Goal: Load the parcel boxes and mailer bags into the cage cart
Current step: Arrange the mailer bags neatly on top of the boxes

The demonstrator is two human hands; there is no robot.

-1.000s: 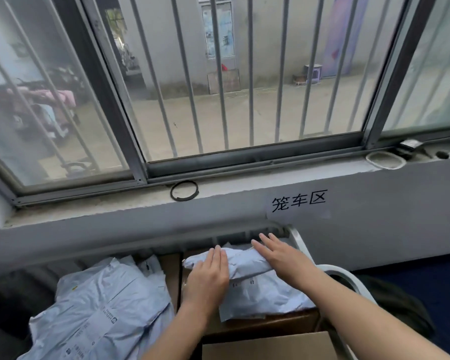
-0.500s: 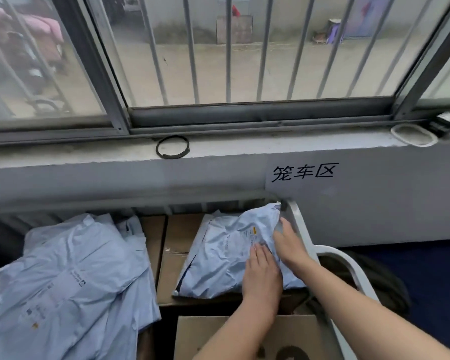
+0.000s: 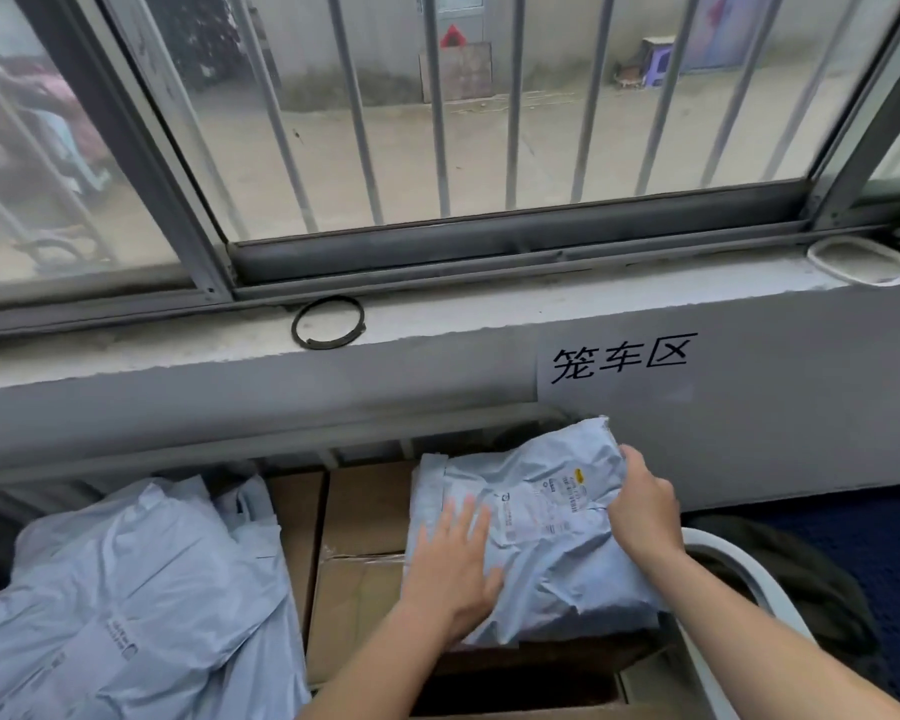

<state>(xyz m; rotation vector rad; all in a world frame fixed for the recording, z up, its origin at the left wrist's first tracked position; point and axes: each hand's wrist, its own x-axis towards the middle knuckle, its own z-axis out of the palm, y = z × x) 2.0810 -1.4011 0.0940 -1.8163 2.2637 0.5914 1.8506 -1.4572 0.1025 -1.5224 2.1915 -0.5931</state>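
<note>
A pale blue mailer bag (image 3: 536,491) with a printed label lies on top of brown parcel boxes (image 3: 365,517) inside the cage cart, under the window sill. My left hand (image 3: 455,569) presses flat on the bag's near left part, fingers straight. My right hand (image 3: 645,506) grips the bag's right edge, fingers curled over it. The cart's white tubular frame (image 3: 739,569) curves just right of the bag. More pale blue mailer bags (image 3: 126,605) are piled at the left of the cart.
A grey wall with a paper sign in black characters (image 3: 619,361) stands behind the cart. On the sill lie a black ring (image 3: 327,322) and a white oval dish (image 3: 861,261). A dark blue floor (image 3: 884,543) lies right of the cart, with dark cloth beside the frame.
My left hand slid left across the mailer bag and now lies flat on its near left. My right hand stayed at the bag's right edge and closed on it. The view tilted slightly.
</note>
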